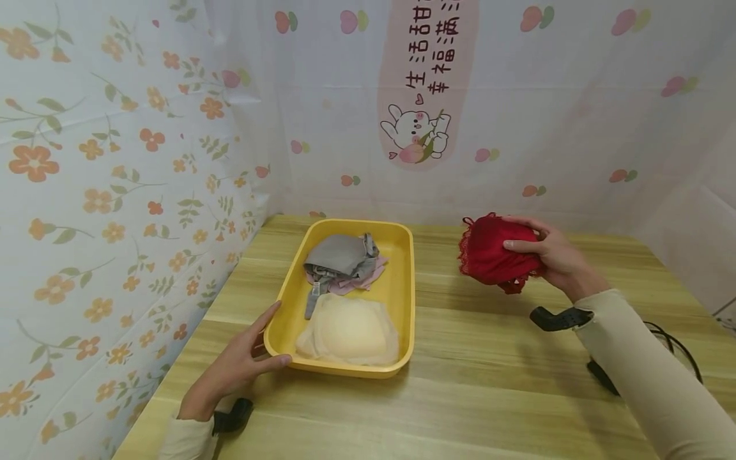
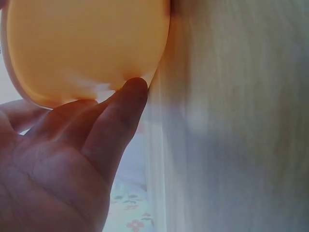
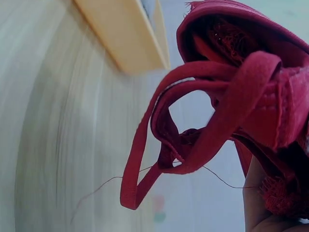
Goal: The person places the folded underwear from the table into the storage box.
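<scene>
A red bra [image 1: 491, 249] with lace trim is held above the table's right side by my right hand [image 1: 554, 255], thumb across the near face. Its straps [image 3: 193, 121] hang in loops in the right wrist view, where most of that hand is hidden. My left hand [image 1: 238, 358] rests against the near left corner of a yellow tray [image 1: 405, 287], fingers and thumb spread along the outside. In the left wrist view, fingertips [image 2: 135, 87] touch the tray's wall. Inside lie a cream padded bra [image 1: 351, 329] and, behind it, a grey bra [image 1: 339, 259] over pale purple cloth [image 1: 368, 278].
The wooden table [image 1: 471, 383] reaches to a patterned cloth backdrop [image 1: 339, 128] behind and a floral one [image 1: 115, 211] at left. A black cable [image 1: 684, 351] lies by the right forearm. Black wrist mounts [image 1: 558, 318] sit on both arms.
</scene>
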### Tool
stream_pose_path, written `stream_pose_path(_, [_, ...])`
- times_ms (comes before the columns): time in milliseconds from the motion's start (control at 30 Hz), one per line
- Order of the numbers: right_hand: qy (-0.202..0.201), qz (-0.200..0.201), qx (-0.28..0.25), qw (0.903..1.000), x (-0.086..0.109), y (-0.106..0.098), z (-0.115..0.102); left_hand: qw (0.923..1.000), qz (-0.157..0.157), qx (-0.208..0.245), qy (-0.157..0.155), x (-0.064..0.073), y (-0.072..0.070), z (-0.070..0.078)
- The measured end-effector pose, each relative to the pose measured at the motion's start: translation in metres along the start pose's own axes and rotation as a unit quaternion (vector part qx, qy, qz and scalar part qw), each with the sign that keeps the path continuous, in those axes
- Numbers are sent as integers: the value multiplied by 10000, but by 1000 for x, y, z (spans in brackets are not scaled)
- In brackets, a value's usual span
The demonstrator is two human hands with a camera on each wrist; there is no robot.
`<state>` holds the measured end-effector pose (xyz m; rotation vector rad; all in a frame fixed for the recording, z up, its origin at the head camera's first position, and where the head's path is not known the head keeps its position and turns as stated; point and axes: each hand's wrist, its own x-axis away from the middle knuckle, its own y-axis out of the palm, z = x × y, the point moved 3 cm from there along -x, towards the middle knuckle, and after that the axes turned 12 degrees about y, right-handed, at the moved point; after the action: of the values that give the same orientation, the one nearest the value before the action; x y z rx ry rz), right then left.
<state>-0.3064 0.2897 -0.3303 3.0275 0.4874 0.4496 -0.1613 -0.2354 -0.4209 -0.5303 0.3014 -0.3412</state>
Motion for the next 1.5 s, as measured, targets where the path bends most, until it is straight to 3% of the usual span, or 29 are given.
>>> stream_pose_path(233, [-116,-476,260,9985,-5,45,-3,10000,34,55,5,-1,1,2])
stream_pose_path(700, [158,-1285,322,9911,-31,132,20,9999,10,141,16,0,4,2])
stream_pose_path(933, [405,-1887,477,9800,-38,182,26,9995,-90,194,247,-1,1,3])
stream_pose_path(1167, [724,-2429,638,9652,-45,228,37,9994,-55,201,268,-1,-2,6])
stream_pose_path(1333, [828,-2444,1228,9583,-46,245,45,9989,-96,289,342,-1,-1,5])
stream_pose_path(1433, [613,-2129,2071,9529,-47,247,48,9988,-102,326,353,-1,0,3])
stream_pose_path(1500, [372,-1881,2717,9431,-47,246,48,9990,-88,311,322,-1,1,2])
